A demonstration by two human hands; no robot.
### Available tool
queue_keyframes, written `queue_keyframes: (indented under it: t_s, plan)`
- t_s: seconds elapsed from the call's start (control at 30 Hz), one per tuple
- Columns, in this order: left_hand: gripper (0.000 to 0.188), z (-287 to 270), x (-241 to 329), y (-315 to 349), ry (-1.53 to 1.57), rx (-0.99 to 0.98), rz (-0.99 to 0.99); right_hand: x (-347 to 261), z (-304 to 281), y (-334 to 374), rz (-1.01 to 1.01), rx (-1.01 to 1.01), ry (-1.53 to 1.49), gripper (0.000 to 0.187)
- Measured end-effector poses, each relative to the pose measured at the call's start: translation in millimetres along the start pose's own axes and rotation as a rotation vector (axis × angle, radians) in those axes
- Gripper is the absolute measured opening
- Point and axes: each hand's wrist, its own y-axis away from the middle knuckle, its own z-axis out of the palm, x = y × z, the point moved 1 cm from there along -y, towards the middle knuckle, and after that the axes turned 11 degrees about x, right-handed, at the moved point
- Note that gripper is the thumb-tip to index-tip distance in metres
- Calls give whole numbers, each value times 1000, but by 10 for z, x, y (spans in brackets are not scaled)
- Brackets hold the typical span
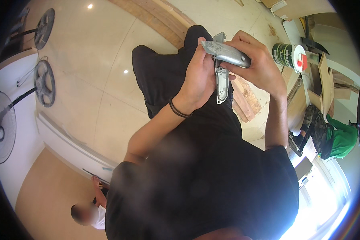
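A grey metal utility knife is apart in two halves above my lap. My right hand point(264, 66) is closed on one smooth silver knife half point(232, 54), thumb below and fingers above, and tilts it across the other. The second knife half point(222, 85) stands roughly upright against my left hand point(200, 80), its hollow inner side showing. My left fingers are partly hidden behind both halves, with the palm turned toward them. The two halves touch or overlap near the middle. I cannot make out a blade.
A white tub point(289, 57) with a dark green label and red cap stands at right. Wooden planks point(160, 20) lie ahead, more boards point(246, 100) beside my legs. Fans point(2, 128) stand left. One person in green point(342, 138) is at right, another in white point(100, 216) lower left.
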Motion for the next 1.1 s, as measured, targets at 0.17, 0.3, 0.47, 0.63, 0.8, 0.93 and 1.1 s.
queue_keyframes:
  t_s: [0.17, 0.3, 0.47, 0.63, 0.8, 0.93, 1.1]
  plan:
    - [68, 29, 23, 36, -17, -34, -66, 21, -48, -37, -226, 2, 121, 42]
    - [73, 43, 36, 31, -2, -36, -91, 42, -58, 23, -380, 45, 207, 41]
    - [77, 74, 53, 65, -13, -145, -38, 33, -28, 121, -469, 141, 262, 45]
    - [81, 112, -5, 108, -37, -87, -52, 4, -134, 178, -424, 148, 305, 44]
    - [81, 166, 13, 116, -56, -118, -38, 16, -131, 185, -571, 212, 392, 37]
    - [81, 263, 43, 172, -26, -138, 9, 25, -123, 192, -676, 261, 415, 30]
    - [83, 313, 78, 173, -45, -72, -29, -18, -118, 189, -627, 231, 418, 33]
